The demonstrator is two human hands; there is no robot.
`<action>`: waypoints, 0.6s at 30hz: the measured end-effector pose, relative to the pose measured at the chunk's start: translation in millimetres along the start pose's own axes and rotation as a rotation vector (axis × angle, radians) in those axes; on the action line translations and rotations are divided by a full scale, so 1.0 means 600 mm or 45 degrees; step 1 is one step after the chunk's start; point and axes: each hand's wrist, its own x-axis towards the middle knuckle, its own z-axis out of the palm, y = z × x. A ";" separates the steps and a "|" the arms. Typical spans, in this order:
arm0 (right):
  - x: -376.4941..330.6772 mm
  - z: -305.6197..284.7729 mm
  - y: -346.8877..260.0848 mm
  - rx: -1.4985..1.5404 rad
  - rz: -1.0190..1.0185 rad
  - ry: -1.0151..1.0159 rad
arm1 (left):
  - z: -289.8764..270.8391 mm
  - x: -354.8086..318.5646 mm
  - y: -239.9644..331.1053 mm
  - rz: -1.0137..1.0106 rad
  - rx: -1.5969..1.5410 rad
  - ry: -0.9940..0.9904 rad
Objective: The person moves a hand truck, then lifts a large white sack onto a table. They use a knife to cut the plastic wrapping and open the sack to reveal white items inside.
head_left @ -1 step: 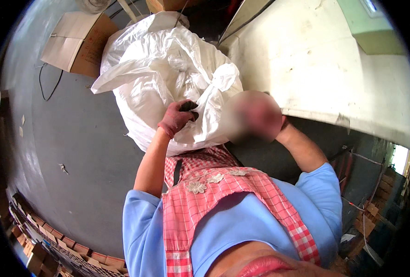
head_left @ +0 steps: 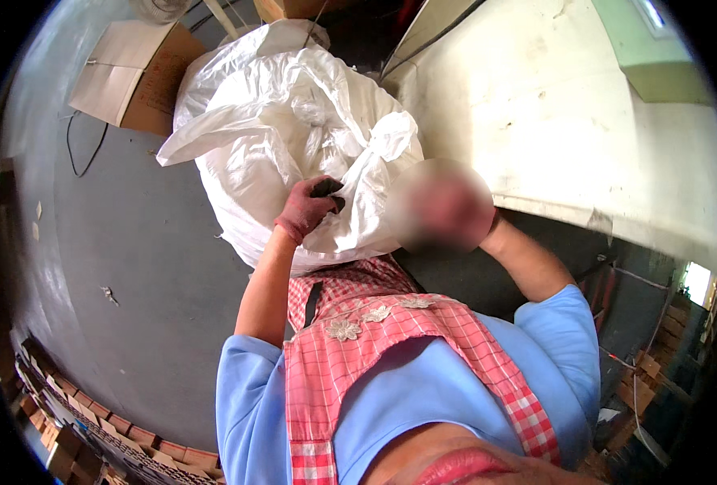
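My left hand (head_left: pixel 310 208) wears a dark red glove with black on the fingers. It is over the near part of a large white plastic bag (head_left: pixel 237 182), its fingers half curled and a gap showing between them. Nothing can be seen held in it. The bag's mouth gapes upward, with crumpled clear and white plastic (head_left: pixel 318 137) inside. To the right of the bag is my right hand (head_left: pixel 447 206), reddish like the other glove. A blurred patch covers it, so its fingers and anything in them are hidden.
A cardboard box (head_left: pixel 120 69) stands beyond the bag on the left, a black cord loop (head_left: pixel 79 153) below it. On the right a large pale panel (head_left: pixel 536 113) rises close to my right hand. A small scrap (head_left: pixel 110 296) lies on the grey floor (head_left: pixel 156 323).
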 end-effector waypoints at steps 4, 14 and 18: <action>-0.016 0.007 -0.027 0.126 0.016 -0.041 | -0.005 0.001 -0.027 0.021 -0.181 0.060; -0.017 0.060 -0.055 0.175 -0.059 -0.043 | 0.026 -0.002 0.018 0.380 1.116 0.336; -0.040 0.079 -0.049 -0.068 -0.134 0.053 | 0.067 -0.004 0.008 0.110 0.780 0.380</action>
